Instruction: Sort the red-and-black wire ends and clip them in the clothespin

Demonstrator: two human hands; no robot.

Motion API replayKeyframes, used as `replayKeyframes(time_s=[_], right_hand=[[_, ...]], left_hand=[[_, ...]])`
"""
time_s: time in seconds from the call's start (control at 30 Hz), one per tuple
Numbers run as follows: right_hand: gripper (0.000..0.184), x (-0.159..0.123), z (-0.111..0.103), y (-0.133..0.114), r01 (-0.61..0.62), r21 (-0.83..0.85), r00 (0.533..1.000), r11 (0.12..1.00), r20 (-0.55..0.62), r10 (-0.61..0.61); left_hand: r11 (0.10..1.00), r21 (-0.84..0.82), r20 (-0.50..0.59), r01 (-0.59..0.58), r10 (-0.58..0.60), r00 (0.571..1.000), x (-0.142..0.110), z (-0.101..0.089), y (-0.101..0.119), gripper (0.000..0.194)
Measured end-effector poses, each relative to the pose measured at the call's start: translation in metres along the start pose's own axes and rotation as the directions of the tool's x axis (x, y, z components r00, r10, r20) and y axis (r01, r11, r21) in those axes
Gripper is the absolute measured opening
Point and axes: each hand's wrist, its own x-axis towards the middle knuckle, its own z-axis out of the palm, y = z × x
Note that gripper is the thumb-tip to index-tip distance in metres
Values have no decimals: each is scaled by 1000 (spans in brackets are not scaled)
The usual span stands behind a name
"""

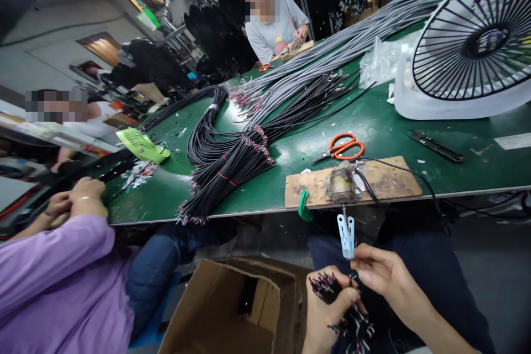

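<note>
My left hand (326,310) is closed round a bundle of thin black cables (360,329), whose ends show short red and white wires. Close beside it, my right hand (384,271) pinches with thumb and forefinger what looks like the end of one black cable (352,280), mostly hidden by the fingers. Just above the fingertips, a light blue clothespin (346,237) hangs from the metal shaft of a small, grimy motor (343,185). That motor sits on a wooden board (392,177) at the table's edge. A green clamp (305,206) grips the board's left end.
Orange-handled scissors (347,146) and black snips (435,145) lie on the green table (390,127). Black cable bundles (232,168), grey cables (298,77) and a white fan (477,44) are there too. An open cardboard box (215,310) stands at left. Co-workers sit nearby, one in a purple sleeve (78,243).
</note>
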Motion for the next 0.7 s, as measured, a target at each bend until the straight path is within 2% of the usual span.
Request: replayKeyframes(time_s=[0.07, 0.17, 0.23, 0.3, 0.37, 0.4, 0.47, 0.53, 0.6, 0.63, 0.67, 0.7], right_hand=[[25, -2, 2, -1, 40, 13, 997, 999, 63, -41], [24, -3, 4, -5, 89, -38, 994, 995, 74, -86], [20, -2, 1, -13, 196, -180, 980, 964, 78, -184], [17, 0, -4, -25, 348, -364, 937, 864, 157, -312], [19, 3, -10, -37, 457, -459, 887, 762, 301, -351], [20, 5, -11, -40, 480, -457, 870, 749, 356, -341], [25, 9, -10, -39, 473, -378, 860, 796, 395, -323], [35, 11, -5, -28, 419, -237, 886, 876, 318, -338], [38, 10, 2, -14, 376, -168, 922, 911, 166, -350], [34, 8, 5, -8, 402, -208, 916, 892, 90, -392], [28, 6, 7, -3, 453, -281, 885, 846, 29, -464], [22, 4, 8, -1, 512, -375, 834, 773, 2, -552]], left_hand=[[999, 46, -9, -29, 29, 1000, 1, 0, -2, 28], [993, 122, -60, 9, -2, 998, 1, -6, -8, 29], [982, 181, -110, 49, -30, 993, 0, -12, -12, 33], [967, 240, -134, 86, -55, 989, -2, -18, -11, 36], [956, 262, -114, 136, -109, 987, -4, -19, -7, 39], [955, 255, -88, 149, -131, 988, -4, -19, -3, 40], [968, 225, -10, 114, -115, 993, -2, -13, 5, 41], [982, 185, 57, 36, -48, 997, 3, -6, 11, 39], [987, 162, 50, -11, 3, 999, 6, -1, 12, 36], [984, 177, 15, -23, 21, 1000, 7, 0, 11, 35], [977, 211, -31, -33, 40, 999, 7, 1, 9, 34], [968, 250, -75, -34, 54, 996, 7, 0, 7, 33]])
